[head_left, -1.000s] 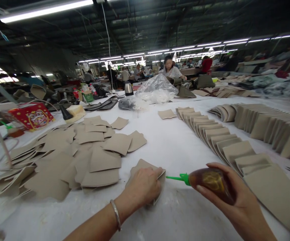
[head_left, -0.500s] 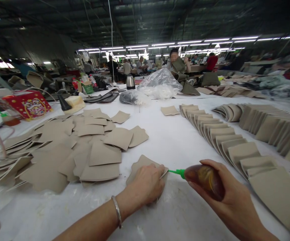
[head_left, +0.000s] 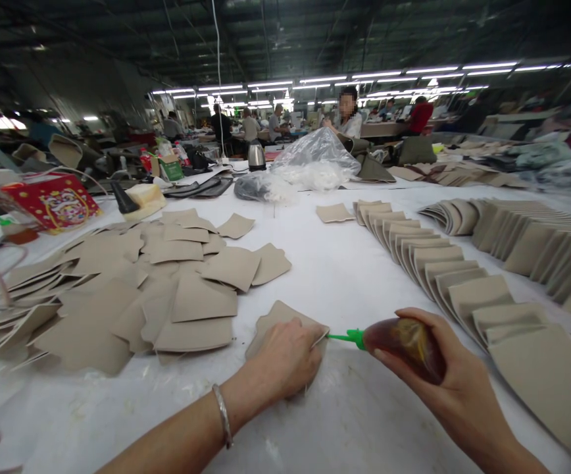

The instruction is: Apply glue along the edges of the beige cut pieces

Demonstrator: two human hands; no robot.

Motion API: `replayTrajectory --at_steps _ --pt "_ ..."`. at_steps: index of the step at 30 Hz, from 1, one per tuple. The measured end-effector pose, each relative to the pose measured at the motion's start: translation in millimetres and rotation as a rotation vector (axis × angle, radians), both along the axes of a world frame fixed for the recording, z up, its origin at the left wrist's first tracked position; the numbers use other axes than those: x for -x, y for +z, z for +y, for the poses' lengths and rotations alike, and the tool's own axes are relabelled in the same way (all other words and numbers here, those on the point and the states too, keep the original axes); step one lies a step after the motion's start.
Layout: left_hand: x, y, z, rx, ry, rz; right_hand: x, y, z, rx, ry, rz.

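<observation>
My left hand [head_left: 288,359] is closed and presses down on a beige cut piece of material [head_left: 274,317] on the white table [head_left: 345,276]. My right hand [head_left: 450,388] grips a brown squeeze bottle [head_left: 404,339] with a green nozzle [head_left: 343,338]. The nozzle tip touches the right edge of the piece under my left hand. A silver bangle sits on my left wrist.
A loose heap of beige pieces [head_left: 132,289] lies to the left. Overlapping rows of the same pieces [head_left: 438,263] run along the right. A red box [head_left: 51,203], a clear plastic bag [head_left: 315,161] and a kettle [head_left: 256,155] stand at the far edge. Other people work behind.
The bottle's nozzle has moved left until its tip meets the edge of the piece under my left hand. My left hand has stayed on the piece.
</observation>
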State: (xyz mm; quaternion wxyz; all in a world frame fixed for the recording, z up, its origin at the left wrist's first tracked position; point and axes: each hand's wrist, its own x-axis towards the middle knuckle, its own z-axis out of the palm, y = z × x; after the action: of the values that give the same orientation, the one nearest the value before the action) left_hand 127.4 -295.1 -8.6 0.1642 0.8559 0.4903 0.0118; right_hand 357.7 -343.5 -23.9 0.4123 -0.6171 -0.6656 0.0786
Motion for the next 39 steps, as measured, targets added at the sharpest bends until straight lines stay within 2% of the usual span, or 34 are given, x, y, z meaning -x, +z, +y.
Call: replayTrajectory --at_steps 4,9,14,19,24,29,33,39 --pt "1.5 3.1 -2.5 0.020 -0.003 0.022 -2.7 -2.2 1.4 0.001 -0.015 0.009" --pt "1.4 5.7 -4.1 0.037 0.000 0.051 -7.0 -3.6 1.2 0.114 0.017 0.089" --pt "3.5 6.5 -5.7 0.063 -0.008 0.053 -6.8 -2.6 2.2 0.135 -0.021 0.164" --pt "8.1 6.5 -7.7 0.082 -0.019 0.032 -5.7 -2.1 -1.6 0.293 0.051 0.270" --pt "12.4 3.3 -8.3 0.109 -0.021 0.014 -4.1 -1.7 -1.3 0.269 -0.011 0.301" --pt "12.5 0.5 -9.0 0.123 -0.009 -0.020 -2.3 0.7 -4.6 0.397 0.119 0.370" --pt "11.8 4.5 -10.4 0.147 -0.003 -0.006 0.7 2.2 -7.6 0.382 0.081 0.385" --pt "13.5 4.8 -12.2 0.163 -0.003 -0.019 15.2 8.7 -17.5 0.404 0.099 0.499"
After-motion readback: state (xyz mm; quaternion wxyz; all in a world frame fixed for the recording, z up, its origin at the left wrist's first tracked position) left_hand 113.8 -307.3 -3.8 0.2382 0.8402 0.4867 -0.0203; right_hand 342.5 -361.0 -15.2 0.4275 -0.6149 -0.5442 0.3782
